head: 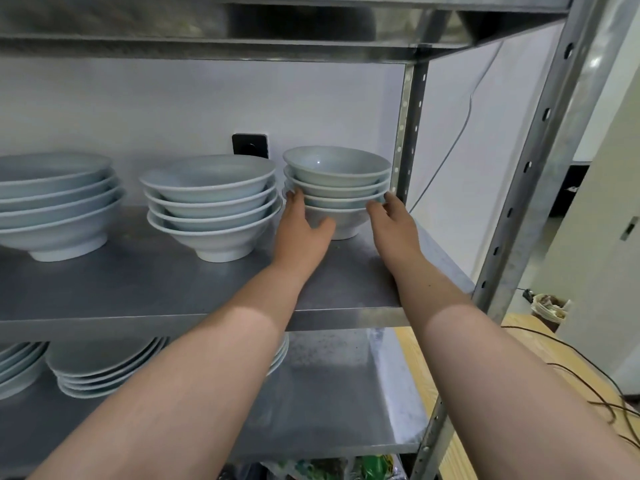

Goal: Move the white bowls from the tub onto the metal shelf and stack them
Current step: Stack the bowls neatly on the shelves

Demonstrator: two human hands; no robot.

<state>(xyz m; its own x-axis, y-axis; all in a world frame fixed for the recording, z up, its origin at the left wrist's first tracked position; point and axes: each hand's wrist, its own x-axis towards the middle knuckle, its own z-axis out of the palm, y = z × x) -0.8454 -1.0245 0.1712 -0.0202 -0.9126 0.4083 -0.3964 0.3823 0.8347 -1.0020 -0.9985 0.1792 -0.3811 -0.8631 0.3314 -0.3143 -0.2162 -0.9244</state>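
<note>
We see three stacks of white bowls standing on the metal shelf. The right stack is the one between our two hands. It has about four bowls in it, one inside the other, and it stands at the far right of the shelf, close to the back post.

Our left hand is on the left side of this stack. Its fingers are spread apart and touch the low rims, and the thumb reaches under toward the bottom bowl. Our right hand is on the right side of the stack. Its fingers are apart too, with the tips right at the bowl rims. We cannot tell if this hand presses on the bowls or is just beside them. Neither hand is closed around a bowl.

The middle stack of bigger bowls stands just left of our left hand. The left stack has the biggest bowls and runs off the left edge of the view.

A black wall plate is on the white wall behind the bowls.

On the lower shelf lie flat plates, near the left, partly hidden by our left arm.

The tub is not in our view.
</note>
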